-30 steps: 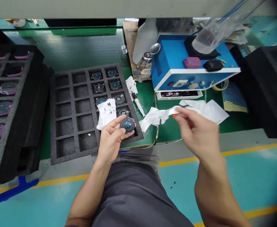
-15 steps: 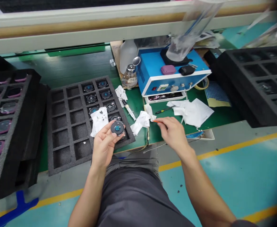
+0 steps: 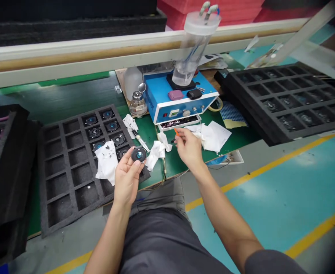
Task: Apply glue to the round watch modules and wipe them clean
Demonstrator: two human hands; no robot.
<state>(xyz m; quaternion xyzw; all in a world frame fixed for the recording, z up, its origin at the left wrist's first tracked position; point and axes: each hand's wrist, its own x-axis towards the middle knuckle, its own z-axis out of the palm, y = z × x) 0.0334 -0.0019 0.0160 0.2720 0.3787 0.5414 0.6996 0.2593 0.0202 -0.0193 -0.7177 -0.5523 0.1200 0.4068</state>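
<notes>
My left hand (image 3: 127, 179) is closed on a round black watch body (image 3: 138, 155), thumb on its near rim, the face with a blue mark turned up. It is held over the right edge of a black foam tray (image 3: 78, 220). Several similar watch bodies (image 3: 95, 132) sit in the tray's right-hand pockets, and a white tissue (image 3: 106, 161) with small dark bits lies over some pockets. My right hand (image 3: 190, 148) pinches a thin orange tool (image 3: 176, 131); its kind is unclear. Crumpled tissues (image 3: 155, 154) and a syringe (image 3: 141, 140) lie between the hands.
Behind my right hand stands a blue machine (image 3: 181, 108) with a clear cylinder (image 3: 191, 53) on top. A glass dispenser bottle (image 3: 138, 104) is beside it. Foam trays stand at the left (image 3: 11, 152) and right (image 3: 287, 99). White papers (image 3: 215, 137) lie right.
My view has swung to the right and up. My right hand has lifted the orange tool off the crumpled tissue, its tip now pointing up. The left hand still holds the watch body.
</notes>
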